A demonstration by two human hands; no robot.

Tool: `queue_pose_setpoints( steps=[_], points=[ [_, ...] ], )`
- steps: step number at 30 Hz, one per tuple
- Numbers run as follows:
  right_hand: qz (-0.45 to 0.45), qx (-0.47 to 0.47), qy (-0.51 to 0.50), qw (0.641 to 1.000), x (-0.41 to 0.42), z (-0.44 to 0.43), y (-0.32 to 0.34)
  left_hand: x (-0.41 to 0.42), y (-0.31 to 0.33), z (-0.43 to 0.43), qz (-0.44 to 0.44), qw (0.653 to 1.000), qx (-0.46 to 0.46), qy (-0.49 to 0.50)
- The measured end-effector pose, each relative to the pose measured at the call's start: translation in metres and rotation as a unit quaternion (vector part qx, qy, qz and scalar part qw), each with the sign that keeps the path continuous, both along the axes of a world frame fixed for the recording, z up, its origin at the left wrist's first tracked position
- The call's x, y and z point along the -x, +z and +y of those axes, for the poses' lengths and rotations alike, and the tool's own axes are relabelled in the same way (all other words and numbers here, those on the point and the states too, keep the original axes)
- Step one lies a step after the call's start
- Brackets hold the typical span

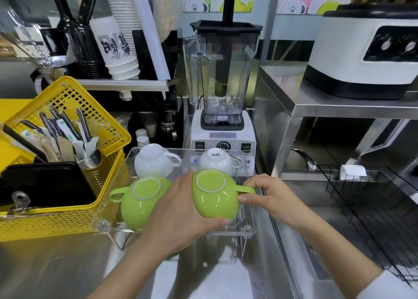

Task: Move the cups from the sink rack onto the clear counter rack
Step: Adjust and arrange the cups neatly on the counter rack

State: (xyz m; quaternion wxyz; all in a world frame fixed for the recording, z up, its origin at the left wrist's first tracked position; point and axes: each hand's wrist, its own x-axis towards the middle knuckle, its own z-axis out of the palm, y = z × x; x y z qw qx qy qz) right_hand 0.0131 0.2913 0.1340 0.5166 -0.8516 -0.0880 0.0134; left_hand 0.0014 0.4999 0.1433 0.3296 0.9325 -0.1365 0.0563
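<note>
An upside-down green cup (pixel 214 194) hovers over the right front of the clear counter rack (pixel 113 185). My left hand (pixel 181 210) cups its left side and underside. My right hand (pixel 267 194) pinches its handle, which points right. A second green cup (pixel 142 199) lies upside down in the rack's left front, handle to the left. Two white cups (pixel 153 160) (pixel 216 160) sit upside down at the back of the rack. The black wire sink rack (pixel 373 208) at the right holds no cups that I can see.
A yellow basket (pixel 74 208) with cutlery and a black tray stands left of the clear rack. A blender (pixel 222 90) stands right behind the rack. A steel shelf (pixel 339 104) with a white appliance rises at the right, above the sink faucet (pixel 305 158).
</note>
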Motion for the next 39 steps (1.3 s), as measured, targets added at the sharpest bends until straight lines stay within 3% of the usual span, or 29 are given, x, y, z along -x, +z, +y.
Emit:
queue_pose_setpoints(
  steps=[4, 13, 24, 29, 33, 36, 39],
  points=[
    [0.020, 0.044, -0.027, 0.998, -0.002, -0.003, -0.004, -0.004, -0.010, -0.003, -0.035, 0.995, -0.089, 0.014],
    [0.012, 0.169, -0.059, 0.984, -0.001, 0.005, -0.006, -0.013, -0.017, -0.001, -0.013, 0.987, -0.162, -0.001],
    [0.001, 0.279, 0.037, 0.960, -0.009, 0.001, 0.005, -0.010, -0.008, 0.005, 0.003, 0.975, -0.219, -0.035],
    [-0.104, 0.246, 0.000, 0.964, -0.007, 0.012, 0.030, -0.013, 0.011, 0.046, -0.011, 0.986, -0.161, -0.035],
    [-0.181, 0.208, 0.032, 0.961, -0.004, 0.046, 0.045, -0.033, 0.026, 0.083, 0.049, 0.971, -0.233, -0.023],
    [-0.180, 0.298, 0.092, 0.933, -0.007, 0.082, 0.045, -0.044, 0.023, 0.094, 0.127, 0.945, -0.294, -0.061],
    [-0.163, 0.458, 0.144, 0.862, -0.014, 0.118, 0.035, -0.051, 0.017, 0.100, 0.167, 0.929, -0.322, -0.080]
  ],
)
